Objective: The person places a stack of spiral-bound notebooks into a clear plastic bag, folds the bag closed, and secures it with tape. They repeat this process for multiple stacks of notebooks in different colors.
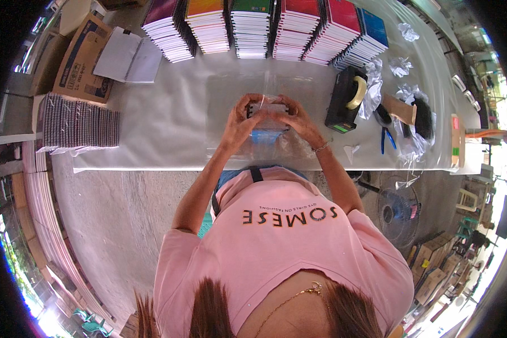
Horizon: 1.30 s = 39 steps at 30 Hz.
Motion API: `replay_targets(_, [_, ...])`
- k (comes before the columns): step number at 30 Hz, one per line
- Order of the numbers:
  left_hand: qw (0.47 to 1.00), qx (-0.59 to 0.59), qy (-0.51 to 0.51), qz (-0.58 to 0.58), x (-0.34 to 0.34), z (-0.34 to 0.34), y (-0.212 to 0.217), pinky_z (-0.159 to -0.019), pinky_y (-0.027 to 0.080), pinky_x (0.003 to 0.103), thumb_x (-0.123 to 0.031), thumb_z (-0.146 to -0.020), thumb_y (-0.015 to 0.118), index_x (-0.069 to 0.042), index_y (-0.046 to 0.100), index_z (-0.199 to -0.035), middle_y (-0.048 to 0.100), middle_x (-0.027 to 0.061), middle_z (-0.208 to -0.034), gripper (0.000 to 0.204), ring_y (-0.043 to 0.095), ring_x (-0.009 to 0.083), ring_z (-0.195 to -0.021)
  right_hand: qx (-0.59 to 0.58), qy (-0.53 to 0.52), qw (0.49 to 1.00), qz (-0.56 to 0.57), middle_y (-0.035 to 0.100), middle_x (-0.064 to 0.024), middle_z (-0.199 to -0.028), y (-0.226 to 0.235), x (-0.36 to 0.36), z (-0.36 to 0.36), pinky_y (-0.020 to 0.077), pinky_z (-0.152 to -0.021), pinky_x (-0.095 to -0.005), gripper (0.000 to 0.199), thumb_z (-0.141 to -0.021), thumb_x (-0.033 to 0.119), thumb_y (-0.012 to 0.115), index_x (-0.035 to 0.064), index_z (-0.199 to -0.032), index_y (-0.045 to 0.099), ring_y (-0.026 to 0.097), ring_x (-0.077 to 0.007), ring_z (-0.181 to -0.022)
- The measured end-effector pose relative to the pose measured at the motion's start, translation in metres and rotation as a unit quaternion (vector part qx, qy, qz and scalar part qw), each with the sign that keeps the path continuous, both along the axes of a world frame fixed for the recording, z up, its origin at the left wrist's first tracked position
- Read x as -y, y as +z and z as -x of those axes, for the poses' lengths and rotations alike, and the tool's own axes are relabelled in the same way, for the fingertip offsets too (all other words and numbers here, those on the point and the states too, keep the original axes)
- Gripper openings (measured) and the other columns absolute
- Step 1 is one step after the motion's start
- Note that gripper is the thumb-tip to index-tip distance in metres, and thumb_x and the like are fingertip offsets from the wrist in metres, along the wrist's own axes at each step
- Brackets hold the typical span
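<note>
Both of my hands are closed round a small spiral notebook stack (269, 115) at the table's near middle. My left hand (243, 119) grips its left side, and my right hand (296, 121) grips the right side. White page edges and dark binding show between my fingers, though the fingers hide much of the stack. A blue patch (265, 136) shows just below it, seen through clear plastic. A clear plastic sheet (225, 98) spreads flat beneath and around my hands.
Several tall piles of spiral notebooks (250, 34) line the far side. To the left stand a cardboard box (81, 59), an open notebook (127, 55) and a dark notebook pile (80, 121). To the right are a tape dispenser (343, 101), blue-handled scissors (387, 141) and crumpled plastic (373, 90).
</note>
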State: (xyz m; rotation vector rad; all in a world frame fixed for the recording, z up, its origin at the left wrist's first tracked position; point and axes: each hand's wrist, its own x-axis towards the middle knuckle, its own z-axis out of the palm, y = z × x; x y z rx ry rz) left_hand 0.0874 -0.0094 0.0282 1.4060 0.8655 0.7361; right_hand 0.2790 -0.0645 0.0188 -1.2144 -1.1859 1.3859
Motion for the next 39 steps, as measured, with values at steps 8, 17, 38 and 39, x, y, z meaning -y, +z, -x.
replay_targets(8, [0.985,-0.094,-0.059,-0.129,-0.016,-0.008,0.037,-0.086,0.049,0.033,-0.020,-0.083,0.074,-0.013,0.071,-0.114,0.063,0.0090,-0.109,0.033,0.062,0.0209,-0.098,-0.061,-0.038,0.997,0.001,0.063,-0.0051,-0.113,-0.010,0.003,0.007,0.0438,-0.092,-0.0289,0.034,-0.089,0.014,0.067,0.0036,-0.121,0.061,0.057,-0.0139,-0.104])
replay_targets(17, [1.000,-0.007,-0.019,0.009,0.000,0.015,0.004,-0.095,0.047,0.034,-0.019,-0.079,0.078,-0.007,0.064,-0.118,0.061,0.0038,-0.114,0.044,0.059,0.0179,-0.104,0.171,-0.033,0.972,-0.157,0.062,-0.0120,-0.117,-0.031,0.008,0.007,0.0456,-0.098,-0.0352,0.029,-0.089,0.011,0.064,0.0049,-0.117,0.062,0.057,-0.0212,-0.112])
replay_targets(38, [0.992,0.012,-0.113,-0.050,-0.018,0.022,-0.010,-0.093,0.048,0.034,-0.014,-0.073,0.083,-0.012,0.076,-0.097,0.062,0.0057,-0.116,0.025,0.056,0.0193,-0.112,0.209,-0.043,0.968,-0.129,0.059,-0.0103,-0.129,0.013,0.031,0.007,0.0427,-0.100,-0.0392,0.036,-0.075,0.016,0.080,0.0113,-0.110,0.071,0.052,-0.0276,-0.124])
replay_targets(39, [0.989,-0.010,-0.117,-0.094,-0.015,0.024,-0.001,-0.096,0.046,0.036,-0.015,-0.072,0.083,-0.013,0.076,-0.097,0.062,0.0051,-0.118,0.026,0.055,0.0202,-0.115,0.197,-0.065,0.971,-0.121,0.058,-0.0105,-0.130,0.014,0.035,0.011,0.0423,-0.101,-0.0392,0.034,-0.075,0.016,0.080,0.0119,-0.109,0.072,0.051,-0.0277,-0.124])
